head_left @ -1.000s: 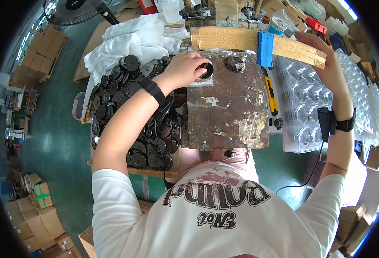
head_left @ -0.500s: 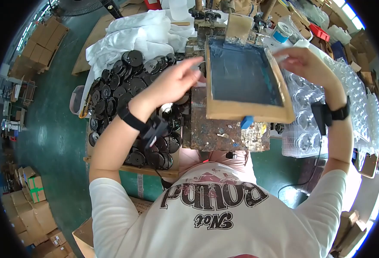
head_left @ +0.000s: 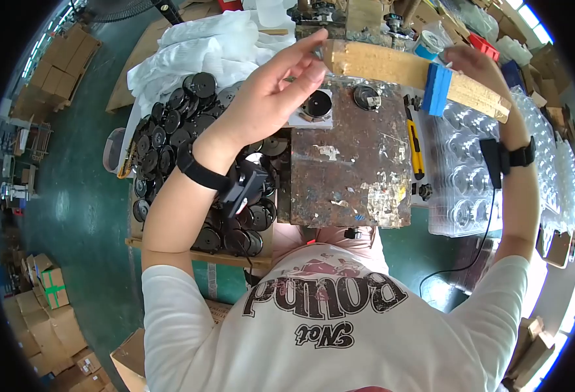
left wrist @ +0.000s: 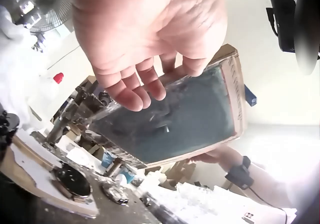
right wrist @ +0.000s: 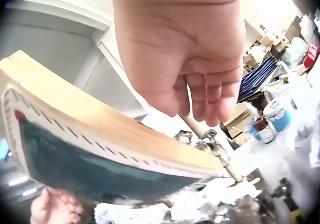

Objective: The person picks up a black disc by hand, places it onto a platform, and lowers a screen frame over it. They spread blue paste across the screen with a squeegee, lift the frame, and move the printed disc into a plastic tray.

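Observation:
A wooden-framed printing screen (head_left: 379, 60) stands tilted up over the worktable, a blue block (head_left: 437, 89) on its front edge. My left hand (head_left: 258, 101) is at the screen's left end, thumb apart from the fingers. In the left wrist view, its loosely bent fingers overlap the edge of the dark mesh (left wrist: 175, 119). My right hand (head_left: 480, 68) is behind the right end, partly hidden by the frame; the right wrist view shows its fingers relaxed, gripping nothing. Below, a round black part (head_left: 317, 104) sits on a white pad (head_left: 326, 123), with another black disc (head_left: 366, 98) beside it.
Many black discs (head_left: 163, 140) are heaped left of the stained worktable (head_left: 346, 176). White cloths (head_left: 202, 55) lie behind them. A yellow box cutter (head_left: 416, 150) lies along the table's right side, before clear plastic trays (head_left: 460, 176). Clamps (head_left: 395, 25) stand at the back.
The screen dipped partway over the table, then rose to a steep tilt again. My left hand left the black part and moved up to the screen's left end.

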